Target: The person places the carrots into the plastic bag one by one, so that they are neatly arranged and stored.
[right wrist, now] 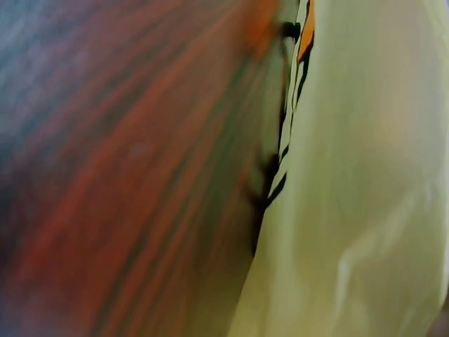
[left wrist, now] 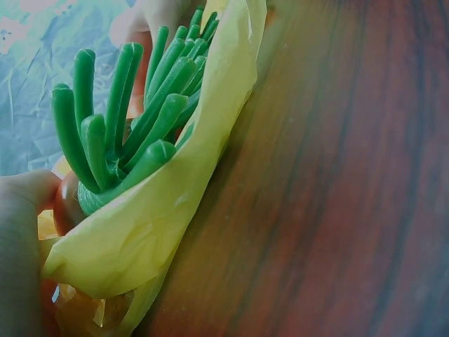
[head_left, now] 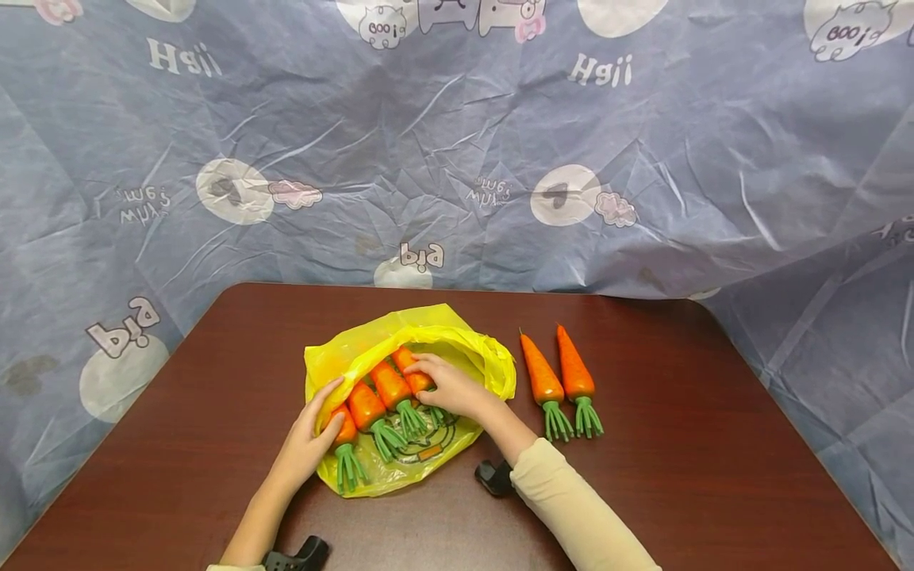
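A yellow plastic bag [head_left: 389,480] lies open on the table, with several orange carrots with green stalks inside its mouth. At the bag's left side, my left hand [head_left: 301,450] grips the edge, fingers along the plastic and thumb against the leftmost carrot [head_left: 346,432]. That carrot's green stalks [left wrist: 112,133] stand up close in the left wrist view, beside the thumb. My right hand [head_left: 451,386] reaches into the mouth and holds the rightmost bagged carrot [head_left: 405,358] between thumb and fingers. In the right wrist view the bag [right wrist: 365,210] hides this hand.
Two more carrots, one nearer the bag [head_left: 543,377] and one farther right [head_left: 574,369], lie on the brown table [head_left: 678,444]. A wrinkled blue-grey printed cloth [head_left: 428,159] hangs behind the table. Dark wrist devices sit at both wrists.
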`<action>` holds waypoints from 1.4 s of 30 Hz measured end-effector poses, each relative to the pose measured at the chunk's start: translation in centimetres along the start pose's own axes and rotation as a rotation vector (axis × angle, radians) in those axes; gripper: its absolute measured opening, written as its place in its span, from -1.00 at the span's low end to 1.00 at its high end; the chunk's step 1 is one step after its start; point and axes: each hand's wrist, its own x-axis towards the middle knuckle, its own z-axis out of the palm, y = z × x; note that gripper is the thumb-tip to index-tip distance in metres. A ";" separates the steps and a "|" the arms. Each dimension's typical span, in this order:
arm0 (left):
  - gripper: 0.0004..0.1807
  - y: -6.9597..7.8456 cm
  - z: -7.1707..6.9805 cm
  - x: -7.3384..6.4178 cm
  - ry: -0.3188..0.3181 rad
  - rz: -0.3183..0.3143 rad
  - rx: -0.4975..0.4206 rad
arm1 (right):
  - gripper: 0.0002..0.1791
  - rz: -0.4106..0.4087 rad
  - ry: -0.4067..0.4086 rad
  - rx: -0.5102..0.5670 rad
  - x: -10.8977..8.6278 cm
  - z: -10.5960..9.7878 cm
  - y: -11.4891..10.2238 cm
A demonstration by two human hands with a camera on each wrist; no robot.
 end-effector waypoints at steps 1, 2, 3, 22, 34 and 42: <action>-0.48 0.0 0.0 0.0 0.000 -0.001 0.000 | -0.53 -0.002 -0.001 0.000 0.0 0.0 0.0; -0.48 0.0 0.0 0.0 -0.001 -0.002 0.000 | -0.53 -0.003 0.000 0.000 -0.1 0.0 0.0; -0.48 -0.1 0.0 -0.1 0.000 -0.003 0.001 | -0.53 -0.003 -0.001 0.000 -0.1 0.0 0.0; -0.47 0.0 0.0 -0.2 0.006 0.005 0.014 | -0.49 0.001 0.047 -0.008 -2.1 -1.4 -0.7; -0.48 -0.1 0.0 0.0 0.000 0.011 0.006 | -0.52 0.046 0.141 -0.004 -4.8 -3.5 -0.8; -0.47 -0.2 0.1 0.0 0.008 0.018 0.007 | -0.52 0.045 0.251 -0.022 -7.3 -4.7 -0.4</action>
